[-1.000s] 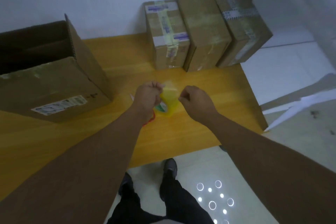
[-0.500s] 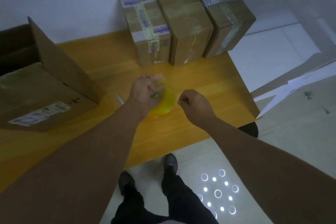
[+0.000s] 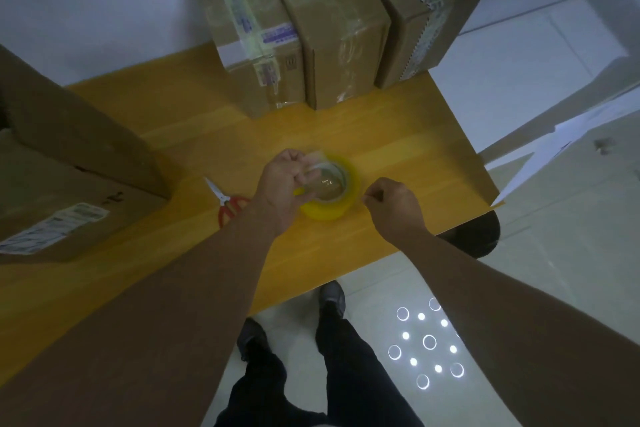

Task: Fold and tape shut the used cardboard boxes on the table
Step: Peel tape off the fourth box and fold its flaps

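My left hand curls around the round yellow roll of sticky tape, and my fingers are bent tight, with their tips poking into the hole in the middle. The tape roll sits just over the yellow wooden table, but I cannot tell if it touches the top. My right hand is just beside the roll on its right side. Its finger and thumb are pressed together in a little pinch, and I cannot tell if a bit of clear tape is between them. Just to the left of my left wrist lie scissors with red handles, flat on the table, with the shiny blades pointing away from me. Further left is a big brown cardboard box with a white label, and its flap stands up, so it is open. At the far edge of the table, by the white wall, three brown cardboard boxes stand close in a row, touching side to side: the left taped box with blue and white stickers, the plain middle box with clear tape, and the right box with black and white striped tape. All three look shut. Below the table edge I see my dark trousers and dark shoes on the pale floor.
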